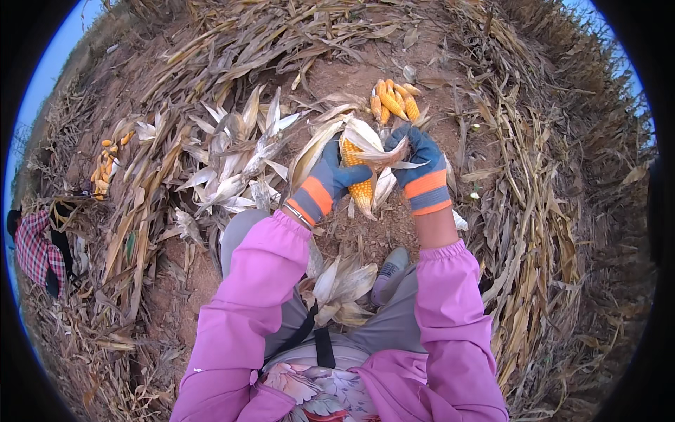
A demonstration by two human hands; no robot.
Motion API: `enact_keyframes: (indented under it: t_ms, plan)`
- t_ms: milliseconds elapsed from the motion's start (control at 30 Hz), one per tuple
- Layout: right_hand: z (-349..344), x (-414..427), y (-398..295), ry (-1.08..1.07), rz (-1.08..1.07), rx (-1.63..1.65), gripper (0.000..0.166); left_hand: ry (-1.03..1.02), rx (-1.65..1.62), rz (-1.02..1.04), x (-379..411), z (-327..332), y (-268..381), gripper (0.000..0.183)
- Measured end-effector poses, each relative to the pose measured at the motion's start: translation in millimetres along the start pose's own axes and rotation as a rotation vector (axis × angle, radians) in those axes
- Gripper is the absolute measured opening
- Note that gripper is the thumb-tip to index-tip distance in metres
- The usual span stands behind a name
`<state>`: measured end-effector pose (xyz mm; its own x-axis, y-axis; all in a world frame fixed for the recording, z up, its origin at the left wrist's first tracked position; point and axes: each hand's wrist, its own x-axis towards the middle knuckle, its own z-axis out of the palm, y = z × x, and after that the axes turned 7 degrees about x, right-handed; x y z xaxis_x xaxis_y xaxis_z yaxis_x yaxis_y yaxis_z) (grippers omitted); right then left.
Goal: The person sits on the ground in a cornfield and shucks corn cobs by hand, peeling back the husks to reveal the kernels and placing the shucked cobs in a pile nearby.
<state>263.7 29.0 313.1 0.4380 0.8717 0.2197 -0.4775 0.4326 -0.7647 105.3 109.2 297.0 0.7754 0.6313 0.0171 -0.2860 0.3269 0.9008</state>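
My left hand [335,176], in a blue work glove with an orange-striped cuff, grips a yellow corn ear [360,184] with the thumb across its kernels. Dry husk [364,134] still wraps the ear's upper part, and loose leaves spread to both sides. In the matching glove, my right hand [419,153] pinches a strip of husk [390,154] at the ear's right side. The ear's tapered tip points down towards me. Beyond my hands, a small pile of husked corn ears [393,101] lies on the soil.
Torn husks [240,158] lie left of my hands, with more husks [343,290] between my legs. Dry corn stalks [532,227] line the right side. At far left, a person in a checked shirt [39,248] is near another pile of corn ears [104,171].
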Motion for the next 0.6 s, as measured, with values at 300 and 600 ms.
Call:
enact_keyframes:
  t_ms: [300, 600]
  plan:
    - [-58.3, 16.9, -51.7, 0.443, -0.15, 0.46, 0.012, -0.108, 0.52, 0.031, -14.3, 11.5, 4.8, 0.075]
    - [6.2, 16.8, -20.5, 0.537, -0.463, -0.29, 0.021, 0.016, 0.522, -0.074, -9.5, 5.9, -7.0, 0.07]
